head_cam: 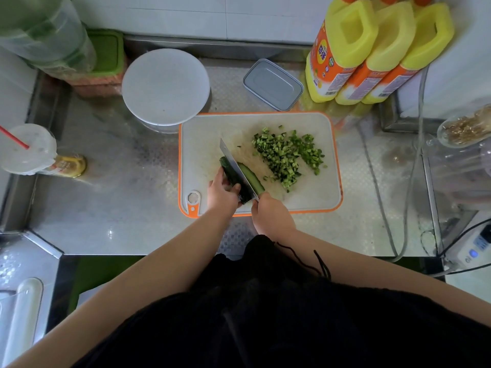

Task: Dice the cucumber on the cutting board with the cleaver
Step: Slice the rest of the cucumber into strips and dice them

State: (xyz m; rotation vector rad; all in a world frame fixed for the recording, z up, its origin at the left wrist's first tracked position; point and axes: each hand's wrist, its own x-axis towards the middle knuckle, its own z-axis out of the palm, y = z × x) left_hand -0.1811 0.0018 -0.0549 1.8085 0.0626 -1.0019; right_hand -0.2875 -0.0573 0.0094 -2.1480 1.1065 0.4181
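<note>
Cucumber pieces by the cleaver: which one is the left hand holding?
The dark-skinned piece left of the cleaver, under the left hand; the pale strip lies free.

A kitchen, likely a working one. The steel worktop (127, 197) with an embossed pattern carries an orange-rimmed cutting board (313, 197) heaped with diced cucumber (287, 152). Behind the board stand 3 yellow detergent jugs (372, 57), a lidded plastic box (272, 85) and a white round lid (166, 86); left of it, a straw cup (26, 148). White wall tiles (186, 14) rise behind.
</note>
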